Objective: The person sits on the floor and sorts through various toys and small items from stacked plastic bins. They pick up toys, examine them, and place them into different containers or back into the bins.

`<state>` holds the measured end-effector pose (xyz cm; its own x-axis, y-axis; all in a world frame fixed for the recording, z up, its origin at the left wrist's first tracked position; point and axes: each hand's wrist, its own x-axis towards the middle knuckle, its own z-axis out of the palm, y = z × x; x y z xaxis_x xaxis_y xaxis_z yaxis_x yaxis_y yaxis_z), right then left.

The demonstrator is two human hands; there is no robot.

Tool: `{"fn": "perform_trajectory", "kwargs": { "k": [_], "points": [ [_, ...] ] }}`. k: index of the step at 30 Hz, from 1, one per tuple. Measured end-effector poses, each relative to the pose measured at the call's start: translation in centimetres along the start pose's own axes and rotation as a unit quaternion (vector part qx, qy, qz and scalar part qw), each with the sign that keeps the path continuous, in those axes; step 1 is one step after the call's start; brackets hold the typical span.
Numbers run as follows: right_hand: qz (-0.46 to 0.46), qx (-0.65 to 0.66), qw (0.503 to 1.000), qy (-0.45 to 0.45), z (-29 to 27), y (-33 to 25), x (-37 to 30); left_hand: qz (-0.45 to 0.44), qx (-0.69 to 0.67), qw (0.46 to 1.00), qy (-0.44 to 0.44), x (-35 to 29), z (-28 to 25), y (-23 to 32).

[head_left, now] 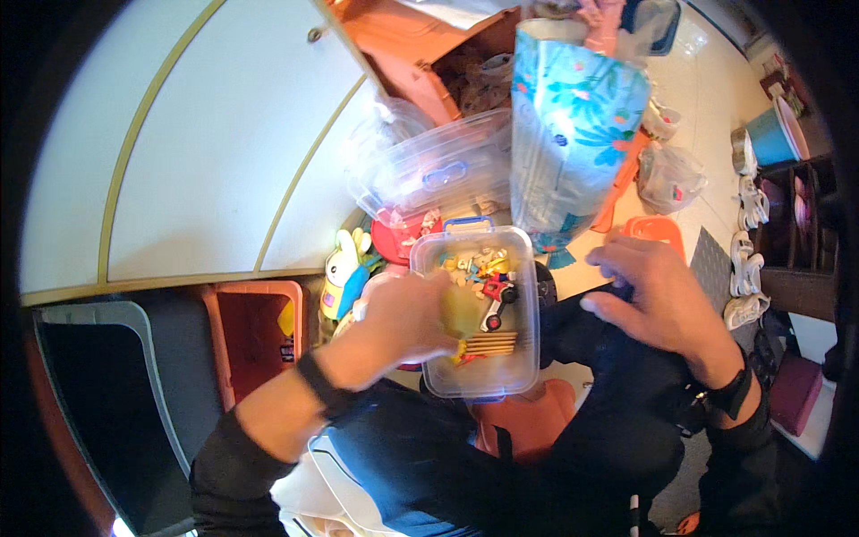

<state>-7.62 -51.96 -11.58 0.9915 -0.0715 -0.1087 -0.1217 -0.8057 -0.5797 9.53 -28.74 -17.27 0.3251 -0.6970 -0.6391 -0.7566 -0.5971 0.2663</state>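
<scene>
Nearest us, dark sleeves point(237, 474) are reaching in from the lower edge, and we are following both hands. The left hand point(403, 318) is blurring over the left side of the clear box point(526, 358), its fingers gripping a yellow piece point(461, 311) (blurred too, so we are not making out its kind). The right hand point(658, 300) is hovering well to the right of the box, empty, fingers loosely bent, thumb standing apart.

Inside the box, we are spotting a red car point(497, 291) lying tilted, small yellow toys point(494, 264) crowding above it, and thin sticks point(490, 344) lying side by side below. Beyond, a second clear tub point(429, 174) is leaning beside a blue floral bag point(577, 134). Over on the left, a plush toy point(342, 277) is sitting near an orange bin point(217, 327), and on the far right, white shoes point(744, 268) are lining the floor point(702, 67).
</scene>
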Motion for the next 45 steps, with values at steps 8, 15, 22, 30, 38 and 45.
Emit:
{"fn": "perform_trajectory", "kwargs": {
  "k": [8,15,22,30,38,45],
  "points": [
    [0.001,-0.005,1.000,-0.007,-0.7,1.1,-0.9,-0.033,0.071,0.996,0.044,10.1,15.9,6.7],
    [0.032,0.018,0.999,-0.033,-1.1,1.9,-1.1,-0.086,-0.080,0.967,0.225,10.0,21.8,6.4],
    [0.045,0.036,0.997,-0.056,-1.2,1.6,-0.7,-0.125,-0.144,0.973,0.130,8.6,24.2,7.0],
    [0.010,0.063,0.998,-0.014,-0.7,1.4,-0.1,-0.186,-0.109,0.975,-0.044,8.5,26.0,5.1],
    [0.034,0.067,0.997,-0.012,-0.2,-0.4,0.3,-0.101,-0.243,0.964,0.036,1.5,7.2,6.8],
    [0.063,0.115,0.990,0.042,0.7,0.0,-0.8,-0.107,-0.427,0.827,0.349,-16.4,6.6,-2.9]
  ]
}}
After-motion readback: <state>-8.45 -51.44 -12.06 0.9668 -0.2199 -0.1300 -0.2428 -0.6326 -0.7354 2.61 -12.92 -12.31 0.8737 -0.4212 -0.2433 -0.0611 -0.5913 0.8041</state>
